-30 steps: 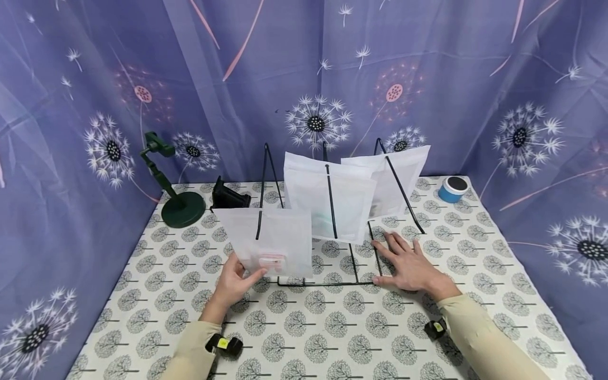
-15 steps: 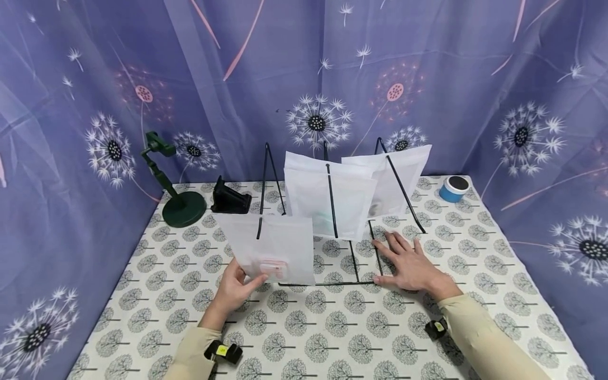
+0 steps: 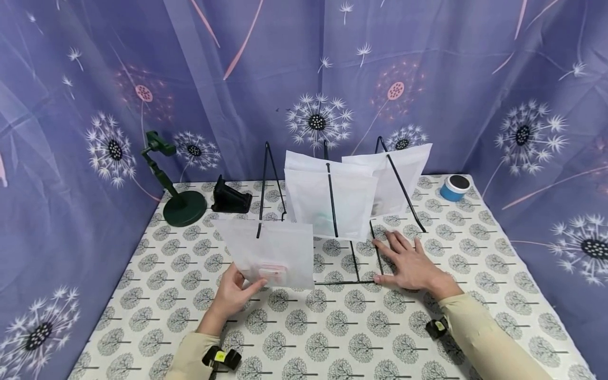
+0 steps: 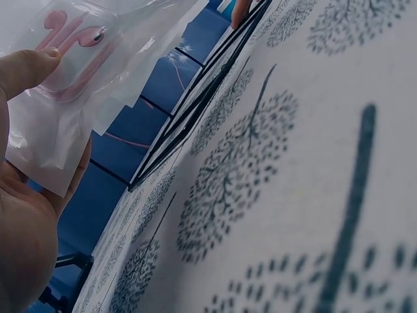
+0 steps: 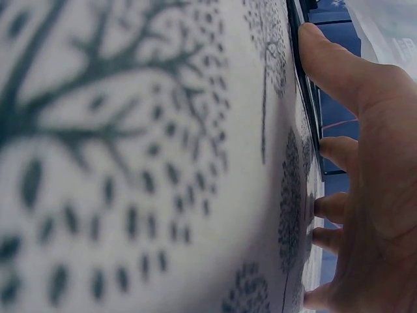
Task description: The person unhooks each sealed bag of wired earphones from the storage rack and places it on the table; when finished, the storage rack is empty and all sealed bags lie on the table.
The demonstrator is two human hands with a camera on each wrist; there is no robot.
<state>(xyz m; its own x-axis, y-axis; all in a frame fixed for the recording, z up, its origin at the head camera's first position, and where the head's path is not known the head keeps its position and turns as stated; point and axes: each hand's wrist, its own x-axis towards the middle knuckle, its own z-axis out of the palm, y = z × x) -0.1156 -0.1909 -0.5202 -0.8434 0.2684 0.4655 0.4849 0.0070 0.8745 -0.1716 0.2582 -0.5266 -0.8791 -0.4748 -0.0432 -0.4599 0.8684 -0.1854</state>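
Observation:
My left hand [image 3: 233, 293] pinches the lower left part of a white translucent zip pouch [image 3: 285, 245], thumb on its front and fingers behind. Pink earphones [image 4: 71, 49] show through the plastic near the thumb in the left wrist view. The left prong of a black wire display rack [image 3: 333, 208] crosses the pouch's top edge, its tip in front of the pouch. My right hand [image 3: 408, 266] rests with spread fingers at the right side of the rack's base, thumb at the front wire. More white pouches [image 3: 309, 198] hang on the middle prong, and a white pouch [image 3: 406, 169] on the right one.
A dark green stand [image 3: 182, 208] and a black holder [image 3: 230, 198] stand at the back left. At the back right sits a blue and white jar [image 3: 453, 189] with a dark top. A purple dandelion curtain [image 3: 247, 95] surrounds the tree-print tablecloth [image 3: 313, 338].
My left hand has drawn the earphone pouch down and forward along the left prong, so its top edge is now nearer the prong's tip. The right hand has kept its place on the rack.

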